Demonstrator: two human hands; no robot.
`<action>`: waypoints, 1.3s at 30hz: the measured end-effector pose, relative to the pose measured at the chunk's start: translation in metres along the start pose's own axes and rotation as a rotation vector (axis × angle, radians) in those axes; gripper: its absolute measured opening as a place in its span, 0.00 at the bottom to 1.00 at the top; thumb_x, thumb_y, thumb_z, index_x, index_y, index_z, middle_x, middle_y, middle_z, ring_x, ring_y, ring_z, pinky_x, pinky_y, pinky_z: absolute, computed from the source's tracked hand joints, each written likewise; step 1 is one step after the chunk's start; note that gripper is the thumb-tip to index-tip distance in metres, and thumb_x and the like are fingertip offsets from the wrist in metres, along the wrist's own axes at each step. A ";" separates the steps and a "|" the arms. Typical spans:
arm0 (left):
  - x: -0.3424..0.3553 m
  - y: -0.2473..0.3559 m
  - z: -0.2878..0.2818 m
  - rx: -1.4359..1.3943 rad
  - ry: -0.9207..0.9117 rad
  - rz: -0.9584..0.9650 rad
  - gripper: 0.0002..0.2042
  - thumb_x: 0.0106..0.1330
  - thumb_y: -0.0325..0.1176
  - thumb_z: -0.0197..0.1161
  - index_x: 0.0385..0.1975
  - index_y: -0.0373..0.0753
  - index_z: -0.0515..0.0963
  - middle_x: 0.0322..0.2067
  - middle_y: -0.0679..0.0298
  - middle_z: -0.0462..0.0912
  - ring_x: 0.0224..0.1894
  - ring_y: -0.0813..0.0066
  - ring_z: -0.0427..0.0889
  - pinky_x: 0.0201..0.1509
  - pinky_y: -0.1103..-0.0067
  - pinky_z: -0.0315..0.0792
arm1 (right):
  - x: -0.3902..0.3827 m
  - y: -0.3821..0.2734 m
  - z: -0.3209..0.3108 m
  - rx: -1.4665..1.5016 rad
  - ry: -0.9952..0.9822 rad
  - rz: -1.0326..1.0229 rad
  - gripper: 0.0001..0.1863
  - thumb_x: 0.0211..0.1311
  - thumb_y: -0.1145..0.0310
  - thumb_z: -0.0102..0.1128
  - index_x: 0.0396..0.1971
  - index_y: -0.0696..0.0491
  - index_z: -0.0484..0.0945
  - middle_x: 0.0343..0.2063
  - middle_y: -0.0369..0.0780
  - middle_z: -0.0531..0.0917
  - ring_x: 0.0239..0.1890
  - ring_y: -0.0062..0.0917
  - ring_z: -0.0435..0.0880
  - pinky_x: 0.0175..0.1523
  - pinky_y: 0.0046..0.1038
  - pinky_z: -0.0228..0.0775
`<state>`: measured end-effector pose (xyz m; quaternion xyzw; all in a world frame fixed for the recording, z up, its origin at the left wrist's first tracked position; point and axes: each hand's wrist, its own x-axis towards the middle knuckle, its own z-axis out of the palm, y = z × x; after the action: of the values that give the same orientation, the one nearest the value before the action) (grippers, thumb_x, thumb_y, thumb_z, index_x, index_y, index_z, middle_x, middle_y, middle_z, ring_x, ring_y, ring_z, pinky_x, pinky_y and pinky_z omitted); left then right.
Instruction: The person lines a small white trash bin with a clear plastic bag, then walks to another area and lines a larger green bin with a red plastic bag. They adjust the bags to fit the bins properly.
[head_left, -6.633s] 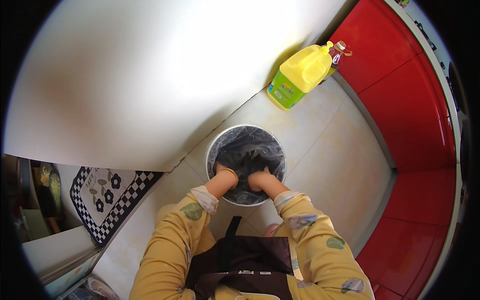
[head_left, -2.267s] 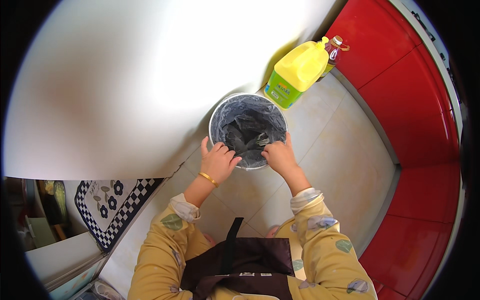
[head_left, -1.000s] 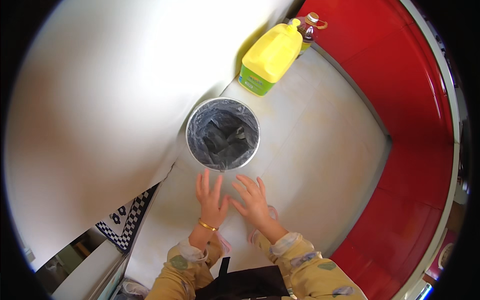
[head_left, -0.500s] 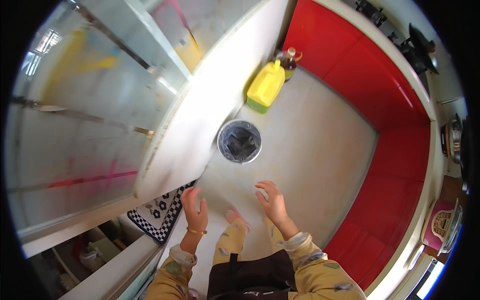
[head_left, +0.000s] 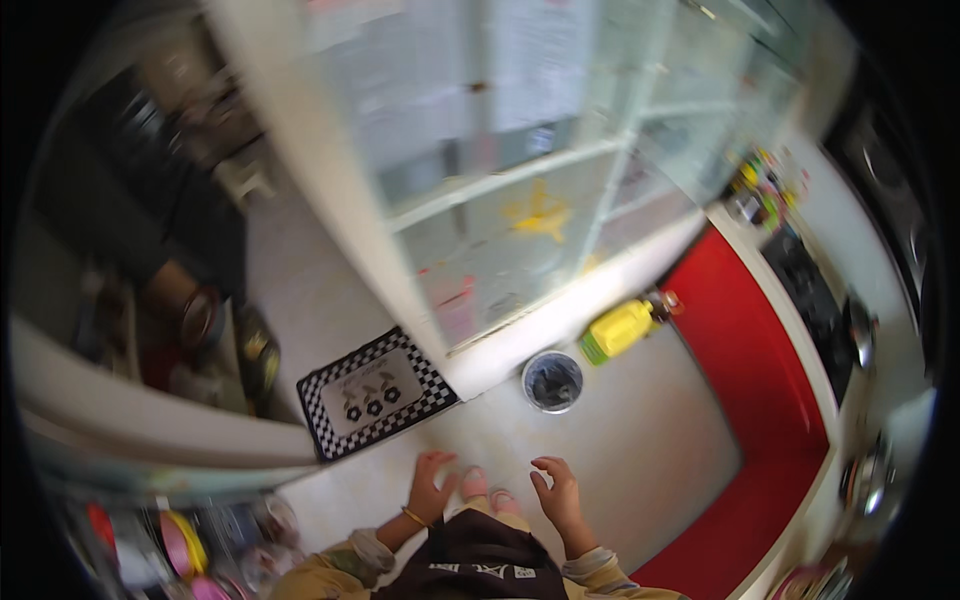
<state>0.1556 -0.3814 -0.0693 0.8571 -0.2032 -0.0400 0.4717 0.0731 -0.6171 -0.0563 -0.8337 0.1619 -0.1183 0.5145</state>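
My left hand [head_left: 431, 480], a gold bangle at its wrist, hangs low in the view with fingers loosely bent and apart, holding nothing. To its right, my right hand [head_left: 556, 490] is also empty, thumb and fingers apart. Beyond them on the tiled floor stands a round bin [head_left: 551, 382] with a dark plastic liner, against the white lower wall. Neither hand touches it. A yellow jug [head_left: 620, 328] with a green label and a dark bottle [head_left: 661, 304] stand right of the bin. My pink shoes [head_left: 474, 482] show between my hands.
A glazed partition [head_left: 500, 230] rises behind the bin. Left is an opening with a checkered flower mat [head_left: 340, 430]. Red cabinets [head_left: 750, 350] curve along the right under a counter holding a dark hob [head_left: 800, 280] and pans. Colourful basins [head_left: 180, 545] sit at the lower left.
My hands have left the bin's rim and now hang apart, empty. The view has risen and swung up, so the bin looks smaller and farther, with the partition and doorway in sight.
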 end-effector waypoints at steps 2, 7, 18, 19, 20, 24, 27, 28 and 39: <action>-0.008 0.006 -0.040 -0.043 0.240 -0.104 0.15 0.54 0.26 0.60 0.43 0.38 0.74 0.39 0.57 0.71 0.44 0.62 0.70 0.49 0.72 0.66 | 0.005 -0.021 0.001 0.007 -0.097 -0.057 0.10 0.52 0.74 0.62 0.36 0.56 0.78 0.38 0.43 0.80 0.42 0.36 0.79 0.46 0.31 0.71; -0.098 0.011 -0.085 -0.060 0.666 -0.378 0.13 0.57 0.24 0.58 0.43 0.39 0.74 0.40 0.61 0.71 0.40 0.71 0.74 0.43 0.76 0.70 | 0.004 -0.045 0.012 0.002 -0.360 -0.272 0.10 0.52 0.75 0.62 0.36 0.55 0.79 0.39 0.41 0.80 0.40 0.32 0.79 0.43 0.28 0.71; -0.253 0.081 -0.062 -0.116 1.075 -0.622 0.16 0.57 0.23 0.58 0.47 0.39 0.72 0.43 0.61 0.70 0.43 0.71 0.75 0.46 0.76 0.71 | -0.055 -0.110 0.105 0.136 -0.849 -0.485 0.11 0.51 0.79 0.61 0.37 0.56 0.78 0.39 0.41 0.80 0.38 0.29 0.80 0.42 0.27 0.73; -0.260 0.083 -0.073 -0.064 1.129 -0.617 0.16 0.57 0.23 0.58 0.47 0.38 0.72 0.44 0.61 0.70 0.43 0.70 0.75 0.46 0.76 0.71 | -0.062 -0.120 0.112 0.151 -0.883 -0.514 0.11 0.51 0.79 0.60 0.37 0.56 0.78 0.39 0.41 0.80 0.38 0.29 0.80 0.42 0.27 0.73; -0.269 0.084 -0.082 -0.078 1.171 -0.618 0.16 0.57 0.22 0.58 0.47 0.38 0.72 0.44 0.61 0.70 0.44 0.70 0.76 0.46 0.76 0.71 | -0.070 -0.132 0.119 0.171 -0.912 -0.547 0.11 0.51 0.79 0.60 0.38 0.56 0.78 0.39 0.41 0.79 0.38 0.29 0.80 0.42 0.27 0.73; -0.306 0.080 -0.112 -0.104 1.278 -0.591 0.16 0.58 0.22 0.59 0.47 0.38 0.72 0.45 0.60 0.71 0.44 0.70 0.76 0.46 0.76 0.72 | -0.105 -0.163 0.140 0.174 -1.007 -0.613 0.12 0.52 0.79 0.60 0.38 0.56 0.78 0.40 0.42 0.79 0.39 0.31 0.80 0.43 0.27 0.73; -0.335 0.073 -0.131 -0.118 1.329 -0.585 0.16 0.58 0.21 0.59 0.47 0.38 0.71 0.46 0.61 0.71 0.44 0.72 0.77 0.45 0.77 0.72 | -0.131 -0.172 0.158 0.155 -1.052 -0.609 0.12 0.51 0.78 0.61 0.38 0.56 0.78 0.39 0.42 0.79 0.39 0.30 0.80 0.42 0.27 0.72; -0.346 0.065 -0.135 -0.159 1.353 -0.581 0.16 0.58 0.21 0.58 0.47 0.38 0.71 0.46 0.61 0.71 0.43 0.72 0.77 0.45 0.78 0.73 | -0.140 -0.175 0.167 0.147 -1.058 -0.614 0.12 0.51 0.78 0.61 0.38 0.56 0.78 0.39 0.42 0.79 0.38 0.30 0.80 0.42 0.27 0.72; -0.505 -0.007 -0.256 -0.290 1.635 -0.448 0.14 0.62 0.19 0.55 0.47 0.33 0.65 0.50 0.62 0.70 0.41 0.77 0.77 0.45 0.82 0.72 | -0.272 -0.282 0.310 0.096 -1.192 -0.800 0.20 0.54 0.75 0.59 0.49 0.56 0.71 0.43 0.43 0.77 0.42 0.31 0.79 0.47 0.29 0.70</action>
<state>-0.2378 0.0193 0.0040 0.5679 0.3815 0.4724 0.5557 -0.0220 -0.1382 0.0510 -0.7286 -0.4698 0.1704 0.4685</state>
